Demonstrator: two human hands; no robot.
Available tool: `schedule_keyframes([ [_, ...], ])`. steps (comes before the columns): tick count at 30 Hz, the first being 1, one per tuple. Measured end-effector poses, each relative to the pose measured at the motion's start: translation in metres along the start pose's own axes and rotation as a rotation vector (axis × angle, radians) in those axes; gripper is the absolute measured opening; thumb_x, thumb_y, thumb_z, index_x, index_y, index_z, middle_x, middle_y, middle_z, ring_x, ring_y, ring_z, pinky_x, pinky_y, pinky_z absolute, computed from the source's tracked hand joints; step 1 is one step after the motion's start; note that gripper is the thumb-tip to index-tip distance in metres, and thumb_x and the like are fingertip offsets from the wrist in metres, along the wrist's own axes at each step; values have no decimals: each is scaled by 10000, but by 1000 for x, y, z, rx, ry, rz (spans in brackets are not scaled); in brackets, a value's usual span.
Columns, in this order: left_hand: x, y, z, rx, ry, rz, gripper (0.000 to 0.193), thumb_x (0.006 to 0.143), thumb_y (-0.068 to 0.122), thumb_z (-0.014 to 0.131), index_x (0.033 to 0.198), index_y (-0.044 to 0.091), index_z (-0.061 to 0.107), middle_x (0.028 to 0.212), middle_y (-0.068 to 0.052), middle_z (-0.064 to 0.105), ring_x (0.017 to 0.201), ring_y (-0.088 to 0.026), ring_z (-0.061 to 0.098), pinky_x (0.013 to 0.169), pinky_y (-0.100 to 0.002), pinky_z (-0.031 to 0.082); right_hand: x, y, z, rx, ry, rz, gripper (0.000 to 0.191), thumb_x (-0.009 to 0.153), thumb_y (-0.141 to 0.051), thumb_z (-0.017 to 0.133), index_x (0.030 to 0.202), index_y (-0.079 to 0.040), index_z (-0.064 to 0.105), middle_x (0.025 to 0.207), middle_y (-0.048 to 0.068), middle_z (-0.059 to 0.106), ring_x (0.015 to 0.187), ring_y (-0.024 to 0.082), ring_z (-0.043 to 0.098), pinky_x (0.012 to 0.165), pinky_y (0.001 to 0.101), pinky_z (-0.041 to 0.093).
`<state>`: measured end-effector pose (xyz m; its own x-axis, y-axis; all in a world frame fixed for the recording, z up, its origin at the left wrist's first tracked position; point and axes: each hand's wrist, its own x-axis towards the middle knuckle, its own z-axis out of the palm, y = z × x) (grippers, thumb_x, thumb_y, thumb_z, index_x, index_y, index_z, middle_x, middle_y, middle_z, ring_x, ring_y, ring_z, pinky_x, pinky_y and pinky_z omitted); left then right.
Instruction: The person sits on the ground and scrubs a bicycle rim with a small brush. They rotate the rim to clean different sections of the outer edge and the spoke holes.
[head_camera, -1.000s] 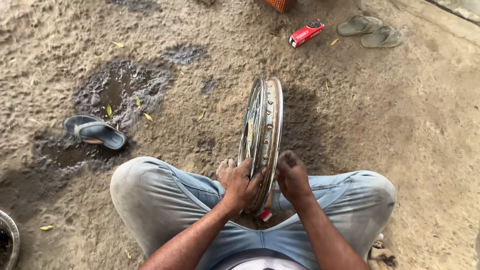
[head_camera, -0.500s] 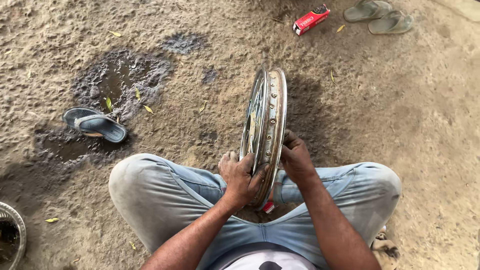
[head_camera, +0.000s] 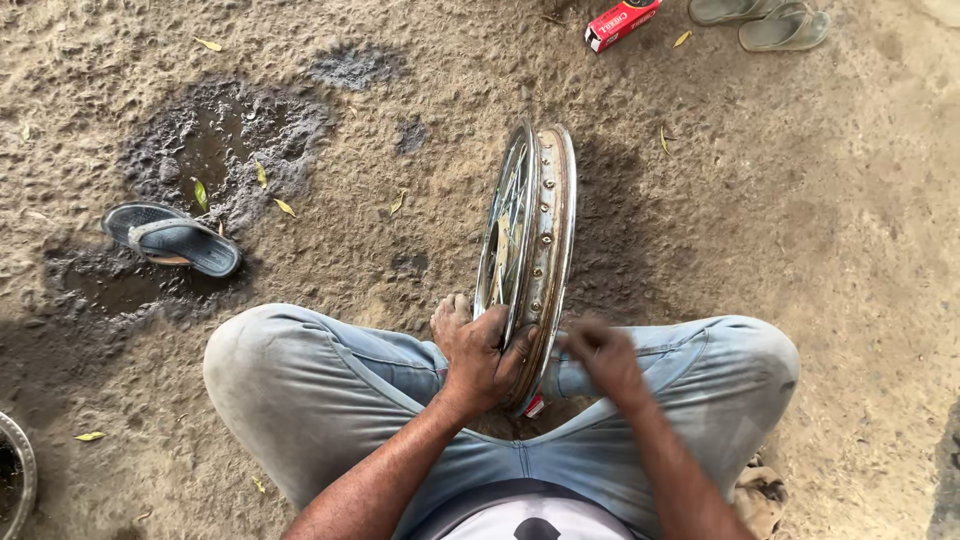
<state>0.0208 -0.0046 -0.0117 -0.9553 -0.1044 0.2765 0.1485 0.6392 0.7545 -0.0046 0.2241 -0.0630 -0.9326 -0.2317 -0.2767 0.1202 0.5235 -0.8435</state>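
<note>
The rusty round spoked metal wheel rim (head_camera: 530, 255) stands upright on its edge on the sandy ground (head_camera: 760, 220), between the seated person's knees. The left hand (head_camera: 480, 350) has a firm grip on the rim's near edge, fingers wrapped over it. The right hand (head_camera: 600, 355), pressed against the rim half a second ago, has now come off it and is blurred just to its right; whether it holds anything I cannot tell. A round metal container (head_camera: 12, 475) shows at the left edge, contents unclear. A blue flip-flop sandal (head_camera: 175, 240) lies nearby.
</note>
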Motion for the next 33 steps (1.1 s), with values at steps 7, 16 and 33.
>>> schedule_keyframes([
  [7,3,5,1,-78,-65,-63,310,942,420,655,860,123,680,767,-163,643,843,-358,570,859,-558,334,-34,-25,32,157,-38,-143,301,1059,-265,577,1025,-7,728,723,18,700,671,94,657,601,275,540],
  [16,15,11,4,-438,-133,-230,395,1015,398,578,899,28,652,673,-104,645,626,-221,632,611,-393,467,-56,-76,50,308,21,-50,277,943,-200,690,1134,-3,651,809,50,715,692,90,624,597,270,536],
  [33,14,5,11,-515,-68,-185,333,937,197,686,1175,-27,624,934,-138,688,821,-197,654,746,-344,533,-41,-105,22,-54,133,-316,291,996,-205,634,1225,-26,642,939,165,752,822,304,755,689,394,572],
])
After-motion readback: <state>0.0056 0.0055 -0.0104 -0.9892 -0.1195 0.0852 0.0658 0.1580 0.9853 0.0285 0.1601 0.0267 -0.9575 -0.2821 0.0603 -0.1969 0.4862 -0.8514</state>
